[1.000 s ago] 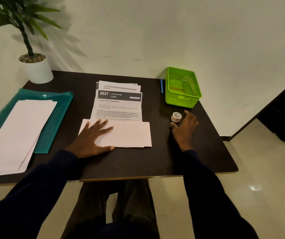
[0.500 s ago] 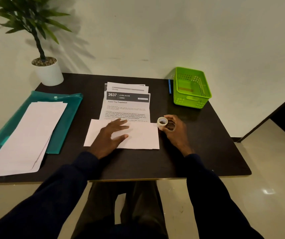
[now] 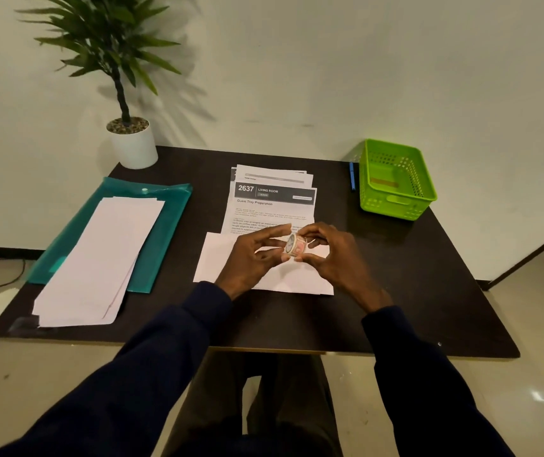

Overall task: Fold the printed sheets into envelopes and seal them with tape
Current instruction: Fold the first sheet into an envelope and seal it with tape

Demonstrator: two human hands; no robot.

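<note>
1. The tape roll (image 3: pixel 295 246) is held in the air just above the folded sheet (image 3: pixel 217 258), over its far right part, with its open face turned to the left.
2. The right hand (image 3: pixel 333 255) has the roll in its grip: the forefinger curls over the top, the thumb comes up from below, and the roll is pinched between them.
3. The left hand (image 3: pixel 250 255) meets the roll from the other side. Its grip is narrow, with the forefinger reaching over the roll's upper edge and the thumb tip at its lower edge. The other fingers are curled in underneath.
4. The folded sheet lies flat on the dark bench (image 3: pixel 395 275), blank side up, with both wrists above its near edge.
5. Just behind the folded sheet, and partly under its far edge, lies the stack of printed sheets (image 3: pixel 273 202). The top one is headed "2637 LIVING ROOM".
6. Well to the left of the folded sheet, a teal folder (image 3: pixel 165 232) carries a pile of blank white paper (image 3: pixel 105 258) that overhangs its near end.
7. Behind and to the right of the folded sheet stands a green basket (image 3: pixel 395 199), with a blue pen (image 3: pixel 352 181) just beside its left wall.
8. Far behind and to the left of the folded sheet, a potted plant (image 3: pixel 132 143) stands at the bench corner.
</note>
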